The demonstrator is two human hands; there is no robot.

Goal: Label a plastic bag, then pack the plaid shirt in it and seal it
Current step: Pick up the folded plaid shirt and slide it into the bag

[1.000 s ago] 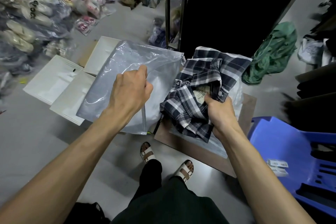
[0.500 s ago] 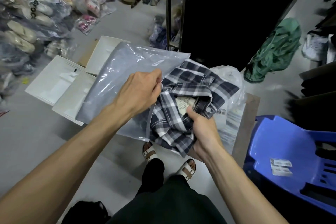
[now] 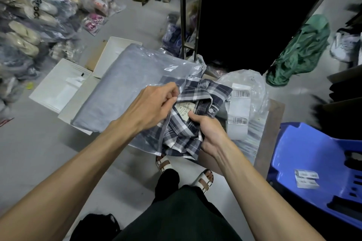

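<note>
At frame centre the left hand (image 3: pixel 156 107) pinches the open edge of a clear plastic bag (image 3: pixel 125 88), which slants toward the upper left over white flat boxes (image 3: pixel 58 88). The right hand (image 3: pixel 209 133) grips a folded plaid shirt (image 3: pixel 188 133) — dark blue and white, its neck label facing up — with the shirt's left part already under the bag's film. Right of the shirt lie white barcode labels (image 3: pixel 240 107) on crumpled clear plastic. A blue plastic chair (image 3: pixel 313 158) fills the lower right — two sandalled feet (image 3: pixel 164 163) show below the shirt.

crumpled plaid shirt (image 3: pixel 197 103) partway inside clear bag (image 3: pixel 125 86)
</note>
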